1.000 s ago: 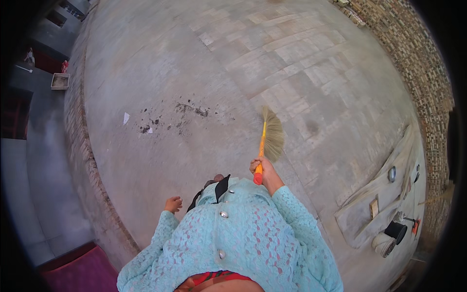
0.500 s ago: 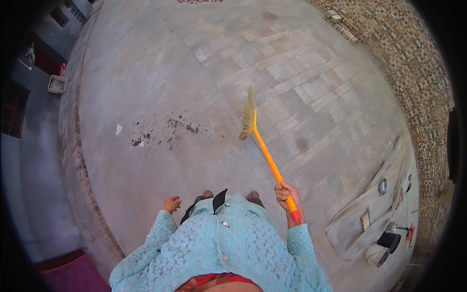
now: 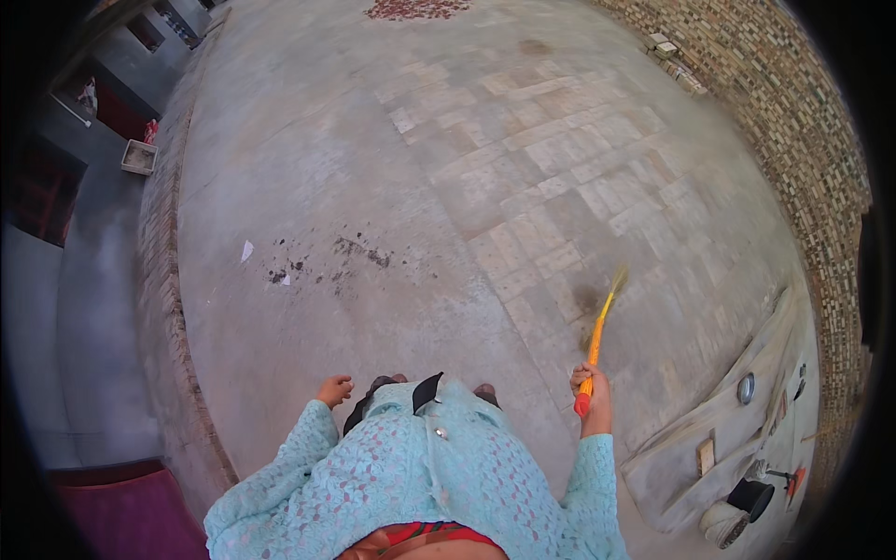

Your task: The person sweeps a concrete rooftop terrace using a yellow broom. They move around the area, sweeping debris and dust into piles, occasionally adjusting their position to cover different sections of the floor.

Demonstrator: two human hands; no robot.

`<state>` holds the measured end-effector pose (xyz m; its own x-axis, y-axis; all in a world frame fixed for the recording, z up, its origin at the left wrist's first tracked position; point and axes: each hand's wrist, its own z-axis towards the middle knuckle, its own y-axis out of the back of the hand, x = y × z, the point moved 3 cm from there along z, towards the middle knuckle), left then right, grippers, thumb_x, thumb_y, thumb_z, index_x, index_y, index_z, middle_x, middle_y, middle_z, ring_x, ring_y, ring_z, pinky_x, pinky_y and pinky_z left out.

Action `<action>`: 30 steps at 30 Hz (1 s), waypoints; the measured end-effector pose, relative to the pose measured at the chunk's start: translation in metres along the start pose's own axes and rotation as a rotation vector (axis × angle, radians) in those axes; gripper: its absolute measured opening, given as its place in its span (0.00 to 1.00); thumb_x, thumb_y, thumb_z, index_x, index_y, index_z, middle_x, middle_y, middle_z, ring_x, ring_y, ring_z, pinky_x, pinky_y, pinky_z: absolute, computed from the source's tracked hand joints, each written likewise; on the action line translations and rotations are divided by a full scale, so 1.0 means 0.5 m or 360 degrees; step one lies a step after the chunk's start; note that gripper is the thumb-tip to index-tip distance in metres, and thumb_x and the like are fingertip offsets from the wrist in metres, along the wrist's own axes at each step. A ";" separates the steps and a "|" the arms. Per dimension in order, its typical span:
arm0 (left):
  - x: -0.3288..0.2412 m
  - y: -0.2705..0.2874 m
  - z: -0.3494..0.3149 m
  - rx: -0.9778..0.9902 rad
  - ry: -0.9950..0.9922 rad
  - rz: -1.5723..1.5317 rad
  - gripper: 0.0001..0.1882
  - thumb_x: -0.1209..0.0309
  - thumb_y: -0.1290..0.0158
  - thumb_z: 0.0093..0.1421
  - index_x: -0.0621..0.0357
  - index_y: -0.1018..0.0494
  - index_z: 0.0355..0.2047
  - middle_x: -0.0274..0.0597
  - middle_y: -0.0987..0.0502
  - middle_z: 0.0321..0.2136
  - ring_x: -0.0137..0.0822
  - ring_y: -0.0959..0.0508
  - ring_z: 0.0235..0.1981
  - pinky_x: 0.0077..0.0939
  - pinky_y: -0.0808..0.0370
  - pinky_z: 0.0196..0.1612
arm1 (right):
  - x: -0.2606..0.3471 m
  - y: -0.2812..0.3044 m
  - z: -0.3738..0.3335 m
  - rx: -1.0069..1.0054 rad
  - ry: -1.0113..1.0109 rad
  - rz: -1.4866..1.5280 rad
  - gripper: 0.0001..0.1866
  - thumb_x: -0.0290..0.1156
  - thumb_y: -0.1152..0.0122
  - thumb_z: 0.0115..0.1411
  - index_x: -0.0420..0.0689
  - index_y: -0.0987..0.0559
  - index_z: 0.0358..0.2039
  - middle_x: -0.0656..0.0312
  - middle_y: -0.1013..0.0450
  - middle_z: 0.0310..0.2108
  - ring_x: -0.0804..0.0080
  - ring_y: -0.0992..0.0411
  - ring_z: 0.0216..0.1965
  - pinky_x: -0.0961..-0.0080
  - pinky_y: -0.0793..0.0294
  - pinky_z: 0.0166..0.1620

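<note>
My right hand (image 3: 592, 385) is closed round the orange handle of a broom (image 3: 595, 342), just above its red end cap. The broom points away from me, tilted a little right, and its straw head (image 3: 616, 280) is seen nearly edge-on over the paving. Nothing is in my left hand (image 3: 334, 390), which hangs beside my body with its fingers loosely bent and partly apart. Dark bits of dirt (image 3: 364, 250) lie scattered on the concrete ahead and left of the broom, along with a white scrap (image 3: 246, 251) and a smaller one (image 3: 287, 279).
A brick-edged step (image 3: 170, 271) runs along the left, with a pale bin (image 3: 139, 157) on it. At right, a grey sheet (image 3: 663, 462) bears a black bucket (image 3: 749, 499) and other items. Stacked bricks (image 3: 793, 103) line the right side; a reddish heap (image 3: 415, 7) lies far ahead.
My right hand has moved right with the broom. The broom head has swung right and nearer, away from the dirt, turning edge-on. My left hand has hardly moved.
</note>
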<state>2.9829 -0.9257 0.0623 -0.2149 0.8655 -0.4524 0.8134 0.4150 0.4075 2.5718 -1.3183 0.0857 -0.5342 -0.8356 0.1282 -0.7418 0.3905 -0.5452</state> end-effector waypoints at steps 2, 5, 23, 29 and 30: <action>0.005 -0.005 -0.011 -0.0036 0.0026 -0.0043 0.19 0.66 0.51 0.47 0.60 0.33 0.40 0.41 0.28 0.29 0.30 0.28 0.25 0.21 0.33 0.22 | 0.001 -0.008 0.028 -0.0049 -0.0093 -0.0035 0.04 0.20 0.55 0.48 0.39 0.39 0.22 0.64 0.40 0.15 0.83 0.43 0.12 0.89 0.40 0.15; -0.007 -0.025 -0.036 -0.0026 0.0076 0.0026 0.20 0.66 0.50 0.47 0.61 0.33 0.40 0.42 0.28 0.29 0.29 0.28 0.26 0.21 0.33 0.25 | -0.041 -0.051 0.082 -0.0074 -0.0233 -0.0141 0.04 0.21 0.55 0.48 0.37 0.39 0.20 0.65 0.41 0.12 0.82 0.43 0.11 0.89 0.40 0.15; -0.689 -0.060 -0.094 0.1852 -0.1550 -0.0217 0.16 0.68 0.54 0.52 0.57 0.34 0.42 0.39 0.32 0.39 0.34 0.36 0.44 0.25 0.43 0.48 | -0.050 -0.549 0.063 0.0382 -0.0584 -0.0047 0.08 0.23 0.59 0.52 0.39 0.42 0.34 0.60 0.41 0.22 0.86 0.44 0.11 0.92 0.43 0.11; -0.772 -0.033 -0.018 0.1872 -0.1708 -0.0190 0.15 0.68 0.54 0.52 0.57 0.33 0.41 0.40 0.33 0.38 0.35 0.36 0.42 0.26 0.41 0.45 | 0.013 -0.608 0.083 0.0327 -0.0221 -0.0030 0.07 0.23 0.58 0.52 0.38 0.43 0.32 0.60 0.41 0.22 0.86 0.44 0.11 0.91 0.42 0.12; -0.782 -0.035 -0.008 0.1875 -0.1714 -0.0198 0.15 0.66 0.55 0.53 0.56 0.33 0.40 0.40 0.33 0.37 0.35 0.37 0.42 0.26 0.41 0.45 | 0.030 -0.612 0.088 0.0307 -0.0171 -0.0048 0.07 0.24 0.58 0.52 0.38 0.43 0.32 0.60 0.41 0.22 0.86 0.44 0.12 0.91 0.42 0.12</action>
<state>3.0505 -1.2704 0.2355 -0.2597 0.0408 -0.9648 0.8740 -0.4149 -0.2528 2.8088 -1.4672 0.2181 -0.4590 -0.8861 0.0638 -0.6599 0.2920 -0.6923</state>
